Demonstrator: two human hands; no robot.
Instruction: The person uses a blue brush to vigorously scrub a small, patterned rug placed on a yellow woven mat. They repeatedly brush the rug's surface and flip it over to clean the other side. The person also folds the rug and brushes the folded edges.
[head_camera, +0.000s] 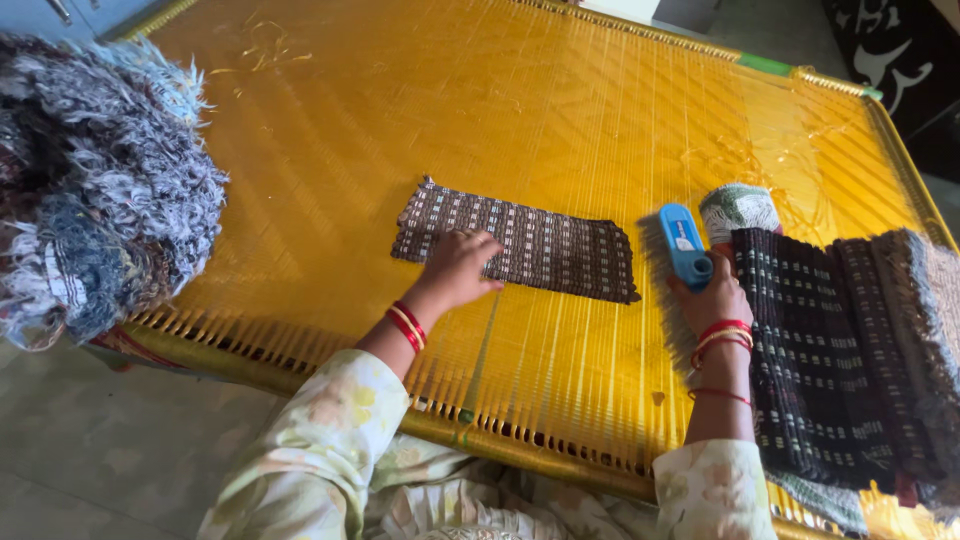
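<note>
Head view, surface: a yellow woven-cord cot bed with a brass-coloured frame fills the picture.
Head view, work piece: a small brown-and-white checked woven mat, rectangular, lies flat near the middle of the cords, its long axis running left to right and tilting slightly down toward your right.
Head view, left hand: your left hand rests palm-down on the mat's left near edge, fingers spread and pressing, not closed around anything.
Head view, right hand: your right hand is clenched around a blue handheld trimmer with a white label, its body pointing away from you.
Head view, key relation: the mat lies to the left of the trimmer, and its right short edge is just beside the tool, so your right hand is the nearer one to that end.
Head view, right side: a stack of dark woven mats with pale dashes sits against your right forearm, a rolled greenish cloth behind it.
Head view, left side: a heap of shaggy grey-blue frayed fabric sits well apart at the cot's far left corner.
</note>
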